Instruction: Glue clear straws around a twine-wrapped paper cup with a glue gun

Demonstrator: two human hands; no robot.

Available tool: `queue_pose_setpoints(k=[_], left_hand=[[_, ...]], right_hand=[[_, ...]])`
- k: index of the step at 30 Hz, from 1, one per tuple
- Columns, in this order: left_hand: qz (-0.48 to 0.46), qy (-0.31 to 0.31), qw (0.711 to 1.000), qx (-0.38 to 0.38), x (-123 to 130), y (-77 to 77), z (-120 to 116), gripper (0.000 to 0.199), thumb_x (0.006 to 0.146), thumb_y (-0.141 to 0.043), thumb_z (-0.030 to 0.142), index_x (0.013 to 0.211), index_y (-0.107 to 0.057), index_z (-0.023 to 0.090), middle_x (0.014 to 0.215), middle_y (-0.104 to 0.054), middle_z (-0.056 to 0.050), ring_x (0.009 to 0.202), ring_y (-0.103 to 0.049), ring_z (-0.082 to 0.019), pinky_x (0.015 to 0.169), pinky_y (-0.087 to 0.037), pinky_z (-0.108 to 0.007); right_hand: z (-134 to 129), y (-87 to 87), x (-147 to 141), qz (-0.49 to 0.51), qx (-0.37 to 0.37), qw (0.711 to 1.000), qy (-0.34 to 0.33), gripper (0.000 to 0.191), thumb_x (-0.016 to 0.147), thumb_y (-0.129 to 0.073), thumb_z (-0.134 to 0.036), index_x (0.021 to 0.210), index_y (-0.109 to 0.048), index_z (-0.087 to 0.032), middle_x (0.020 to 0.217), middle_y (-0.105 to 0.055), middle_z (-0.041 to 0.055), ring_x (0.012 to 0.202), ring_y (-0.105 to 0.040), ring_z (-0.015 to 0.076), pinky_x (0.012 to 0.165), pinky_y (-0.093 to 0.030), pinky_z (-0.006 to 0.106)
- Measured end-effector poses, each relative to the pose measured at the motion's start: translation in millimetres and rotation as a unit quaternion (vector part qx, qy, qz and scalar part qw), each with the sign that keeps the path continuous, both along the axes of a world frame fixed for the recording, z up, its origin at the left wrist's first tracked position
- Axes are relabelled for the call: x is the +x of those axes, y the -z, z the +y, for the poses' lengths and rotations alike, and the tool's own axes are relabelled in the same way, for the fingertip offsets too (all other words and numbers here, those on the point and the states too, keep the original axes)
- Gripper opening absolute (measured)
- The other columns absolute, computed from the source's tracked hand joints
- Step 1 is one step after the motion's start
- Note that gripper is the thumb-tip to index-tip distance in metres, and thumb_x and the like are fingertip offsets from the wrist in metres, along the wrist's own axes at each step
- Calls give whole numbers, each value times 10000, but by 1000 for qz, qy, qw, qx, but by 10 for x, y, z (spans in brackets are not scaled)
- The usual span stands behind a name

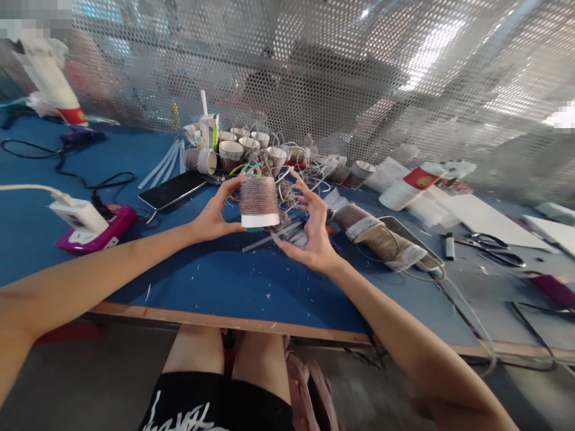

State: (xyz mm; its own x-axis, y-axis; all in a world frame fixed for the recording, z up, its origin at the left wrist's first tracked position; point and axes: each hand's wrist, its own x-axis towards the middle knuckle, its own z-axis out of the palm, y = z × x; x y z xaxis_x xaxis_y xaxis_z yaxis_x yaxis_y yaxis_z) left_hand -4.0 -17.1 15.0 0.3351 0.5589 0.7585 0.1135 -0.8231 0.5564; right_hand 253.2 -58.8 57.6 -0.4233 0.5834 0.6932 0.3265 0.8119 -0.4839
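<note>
My left hand grips a paper cup wound with greyish-red yarn, its fingers and thumb on the cup's left side. A white band at the cup's lower end is bare of yarn. Just right of the cup, my right hand is open, fingers spread and curved, apart from it. Behind the hands lies a tangle of grey yarn. Beyond it stand several yarn-wrapped cups. Clear plastic sticks lie on the blue tabletop behind my right hand.
A magenta power strip with a white charger and a phone lie to the left. Rightward are yarn-wrapped cups laid end to end, stacked paper cups and scissors. A perforated metal screen rises behind the table.
</note>
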Motion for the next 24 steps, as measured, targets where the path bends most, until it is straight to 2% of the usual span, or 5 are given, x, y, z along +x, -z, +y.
queue_pose_setpoints(k=[5, 10, 15, 21, 24], left_hand=[[55, 14, 998, 2, 12, -65, -54, 882, 721, -813, 557, 1451, -399, 286, 1521, -483, -177, 1477, -420, -353, 1077, -515, -504], [102, -14, 993, 50, 31, -89, -101, 892, 765, -793, 481, 1503, -341, 265, 1523, -477, -184, 1431, -476, -339, 1108, -492, -511], [101, -89, 983, 126, 97, -98, -210, 885, 803, -747, 402, 1536, -280, 235, 1417, -532, -180, 1331, -528, -313, 1060, -524, -491], [109, -165, 969, 149, 102, -77, -207, 842, 787, -772, 438, 1488, -352, 236, 1242, -574, -135, 1162, -580, -297, 973, -568, -472], [61, -255, 953, 153, 70, -69, -160, 815, 766, -794, 493, 1431, -391, 249, 1252, -537, -143, 1202, -549, -316, 1021, -538, -502]], right_hand=[[49, 47, -34, -41, -46, 996, -61, 828, 891, -670, -488, 1491, -118, -345, 1629, -290, 148, 1538, -267, 313, 1228, -250, 633], [98, 94, -25, -31, -33, 998, -46, 827, 822, -756, -501, 1426, -216, -331, 1535, -397, 161, 1455, -407, 325, 1165, -382, 615], [81, 105, -51, -22, -1, 999, -37, 762, 838, -740, -438, 1403, -244, -316, 1473, -450, 164, 1402, -467, 323, 1160, -385, 616], [92, 57, -41, -46, 10, 999, 21, 894, 765, -801, -448, 1434, -218, -339, 1555, -368, 158, 1477, -331, 386, 1180, -265, 686], [134, -32, 113, -65, 10, 990, 128, 927, 663, -861, -524, 1389, -350, -255, 1492, -391, 207, 1438, -326, 446, 1164, -251, 708]])
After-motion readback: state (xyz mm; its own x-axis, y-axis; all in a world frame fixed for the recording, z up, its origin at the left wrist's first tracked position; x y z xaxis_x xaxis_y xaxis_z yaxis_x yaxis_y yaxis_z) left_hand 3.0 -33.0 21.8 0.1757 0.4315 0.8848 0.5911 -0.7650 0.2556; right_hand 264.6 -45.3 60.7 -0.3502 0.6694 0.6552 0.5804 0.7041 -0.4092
